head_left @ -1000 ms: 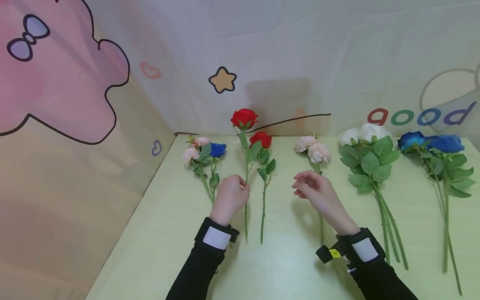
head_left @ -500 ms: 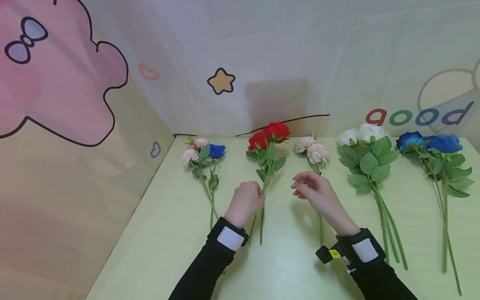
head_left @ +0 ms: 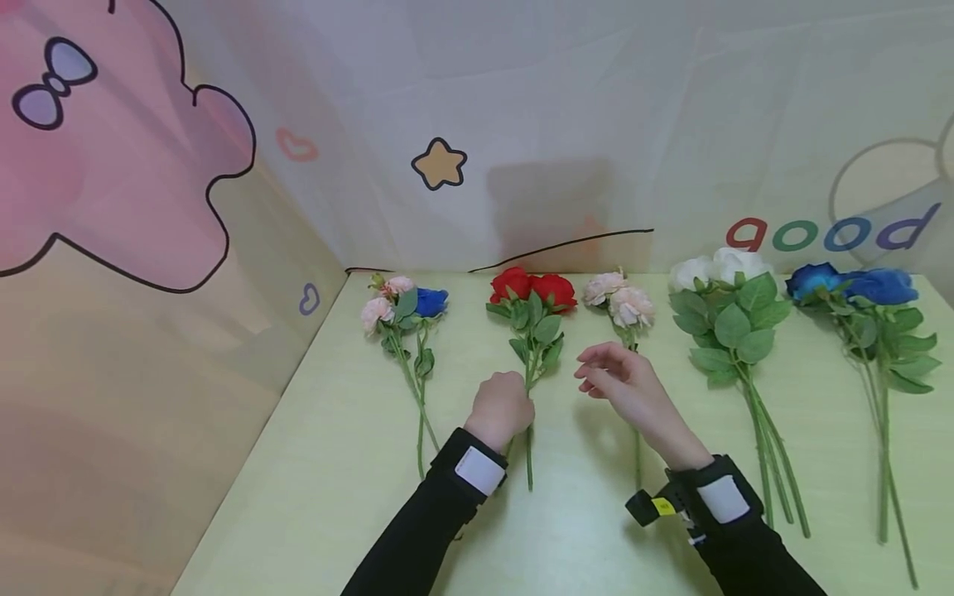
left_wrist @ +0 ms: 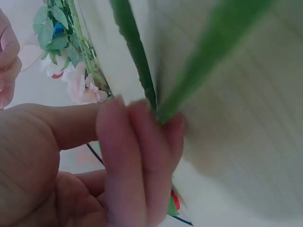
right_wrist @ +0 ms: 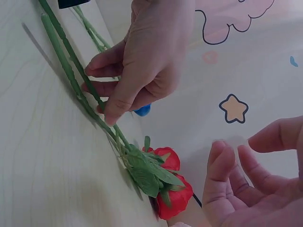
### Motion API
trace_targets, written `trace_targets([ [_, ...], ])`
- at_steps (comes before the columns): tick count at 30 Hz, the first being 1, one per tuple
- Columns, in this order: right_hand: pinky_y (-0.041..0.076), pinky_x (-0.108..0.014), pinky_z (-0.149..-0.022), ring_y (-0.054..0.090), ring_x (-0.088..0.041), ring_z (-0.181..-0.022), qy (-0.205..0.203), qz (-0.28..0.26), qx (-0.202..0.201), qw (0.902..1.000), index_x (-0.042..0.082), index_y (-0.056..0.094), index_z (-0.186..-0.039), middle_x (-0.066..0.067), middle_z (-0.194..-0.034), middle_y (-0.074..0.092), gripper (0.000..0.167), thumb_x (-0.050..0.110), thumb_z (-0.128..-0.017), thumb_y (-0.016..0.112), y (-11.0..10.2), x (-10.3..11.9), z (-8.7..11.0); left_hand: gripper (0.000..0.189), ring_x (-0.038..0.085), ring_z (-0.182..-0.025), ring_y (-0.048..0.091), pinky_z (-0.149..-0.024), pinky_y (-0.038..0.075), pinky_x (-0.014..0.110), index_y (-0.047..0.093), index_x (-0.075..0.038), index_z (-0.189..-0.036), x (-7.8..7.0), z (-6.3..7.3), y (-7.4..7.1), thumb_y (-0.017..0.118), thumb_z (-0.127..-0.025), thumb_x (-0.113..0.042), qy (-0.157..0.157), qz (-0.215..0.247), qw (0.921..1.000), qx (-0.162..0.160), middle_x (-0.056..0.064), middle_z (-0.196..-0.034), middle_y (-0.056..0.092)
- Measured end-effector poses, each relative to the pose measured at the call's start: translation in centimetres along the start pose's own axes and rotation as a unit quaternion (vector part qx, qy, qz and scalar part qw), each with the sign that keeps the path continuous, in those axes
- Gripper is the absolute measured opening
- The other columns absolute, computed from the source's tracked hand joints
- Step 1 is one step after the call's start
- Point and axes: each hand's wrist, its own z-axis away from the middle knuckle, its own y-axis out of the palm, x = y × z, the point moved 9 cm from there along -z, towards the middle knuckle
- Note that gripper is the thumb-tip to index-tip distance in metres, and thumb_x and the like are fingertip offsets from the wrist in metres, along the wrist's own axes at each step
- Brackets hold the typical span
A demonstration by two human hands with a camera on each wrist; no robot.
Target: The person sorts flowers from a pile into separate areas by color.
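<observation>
Two red roses [head_left: 553, 291] with green leaves lie side by side on the table in the head view, their stems crossing. My left hand [head_left: 502, 407] pinches the stem of one of them low down, close to the tabletop. In the left wrist view, a near stem [left_wrist: 203, 56] meets the fingertips, while a second stem runs beside it. The right hand [head_left: 626, 393] hovers with loosely curled fingers and holds nothing. Beneath and beyond it lies a stem with pale pink flowers [head_left: 630, 305], partly hidden by the hand.
Left of the roses lie pale pink flowers [head_left: 378, 312] and a blue rose [head_left: 431, 302]. To the right are white flowers [head_left: 738, 263] with several stems, then blue roses [head_left: 883, 286]. A printed cloth [head_left: 581, 99] stands behind the table [head_left: 298, 497].
The left hand has carried a red rose rightward and lowered it beside the other red rose, so both blooms now lie together. The right hand has stayed nearly still.
</observation>
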Motion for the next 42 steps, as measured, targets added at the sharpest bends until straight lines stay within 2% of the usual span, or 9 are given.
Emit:
trace_targets([
  [5,0.056,-0.017,-0.078,0.066,-0.003,-0.083,-0.001,0.003,0.001,1.0,-0.005,0.057,-0.124,-0.023,-0.112,0.067,0.027,0.01,-0.102,0.054,-0.1,0.2,0.1,0.036,0.025,-0.068,0.067,-0.056,0.052,0.036,0.064,-0.009,-0.069,0.3,0.4,-0.1,0.067,-0.094,-0.035,-0.023,-0.05,0.9985,-0.005,0.008,-0.075,0.069],
  [7,0.056,-0.017,-0.078,0.065,-0.003,-0.083,-0.002,0.003,0.002,1.0,-0.005,0.057,-0.124,-0.023,-0.112,0.067,0.027,0.01,-0.102,0.054,-0.1,0.3,0.1,0.038,0.024,-0.067,0.066,-0.056,0.051,0.036,0.061,-0.01,-0.066,0.3,0.5,0.0,0.07,-0.092,-0.037,-0.025,-0.057,0.9981,-0.001,0.006,-0.072,0.067],
  [11,0.056,-0.018,-0.079,0.066,-0.003,-0.084,-0.001,-0.005,0.008,1.0,-0.005,0.056,-0.124,-0.02,-0.109,0.068,0.027,0.01,-0.102,0.053,-0.2,0.2,0.2,0.029,0.021,-0.063,0.06,-0.053,0.048,0.034,0.057,-0.008,-0.07,0.3,0.6,0.3,0.073,-0.088,-0.026,-0.016,-0.035,0.9992,0.014,0.006,-0.071,0.063],
  [15,0.056,-0.019,-0.081,0.066,-0.004,-0.086,0.008,-0.016,0.017,0.9997,-0.005,0.055,-0.125,-0.015,-0.107,0.067,0.027,0.01,-0.103,0.052,-0.1,-0.1,0.2,0.015,0.022,-0.064,0.059,-0.054,0.048,0.033,0.06,-0.001,-0.086,0.5,0.6,0.6,0.07,-0.086,-0.011,-0.008,0.003,0.9996,0.027,0.01,-0.078,0.064],
  [18,0.057,-0.019,-0.081,0.067,-0.005,-0.087,0.015,-0.021,0.021,0.9994,-0.005,0.055,-0.126,-0.014,-0.107,0.068,0.028,0.011,-0.103,0.052,-0.2,-0.2,0.2,0.013,0.024,-0.066,0.06,-0.056,0.049,0.034,0.061,0.002,-0.094,0.6,0.5,0.7,0.068,-0.087,-0.007,-0.005,0.02,0.9993,0.03,0.013,-0.081,0.066],
  [21,0.056,-0.019,-0.082,0.067,-0.006,-0.087,0.021,-0.022,0.024,0.9993,-0.004,0.055,-0.127,-0.013,-0.107,0.069,0.029,0.013,-0.103,0.052,-0.1,-0.3,0.2,0.012,0.024,-0.066,0.059,-0.056,0.047,0.033,0.061,0.004,-0.095,0.8,0.5,0.7,0.066,-0.087,-0.004,0.0,0.033,0.999,0.03,0.013,-0.08,0.064],
  [28,0.056,-0.019,-0.083,0.067,-0.006,-0.089,0.02,-0.04,0.035,0.9984,-0.006,0.053,-0.127,-0.01,-0.106,0.069,0.031,0.013,-0.103,0.052,-0.1,-0.3,0.2,0.004,0.02,-0.057,0.049,-0.048,0.038,0.028,0.059,0.001,-0.084,1.4,0.6,0.8,0.063,-0.085,0.001,-0.006,0.068,0.9968,0.042,0.007,-0.07,0.052],
  [34,0.057,-0.02,-0.083,0.067,-0.004,-0.089,0.015,-0.05,0.037,0.998,-0.009,0.052,-0.127,-0.004,-0.101,0.069,0.031,0.011,-0.103,0.052,0.0,-0.4,0.1,0.021,0.018,-0.054,0.043,-0.047,0.035,0.027,0.05,-0.006,-0.071,1.5,0.4,0.6,0.061,-0.087,0.002,-0.003,0.066,0.9972,0.036,0.003,-0.064,0.043],
  [42,0.057,-0.02,-0.082,0.068,-0.006,-0.086,0.027,-0.044,0.034,0.9981,-0.007,0.053,-0.126,-0.008,-0.101,0.07,0.029,0.01,-0.103,0.051,0.0,-0.7,0.0,0.029,0.017,-0.052,0.042,-0.046,0.035,0.028,0.047,-0.008,-0.064,1.5,0.4,0.3,0.061,-0.086,0.003,-0.002,0.056,0.998,0.03,0.002,-0.06,0.041],
])
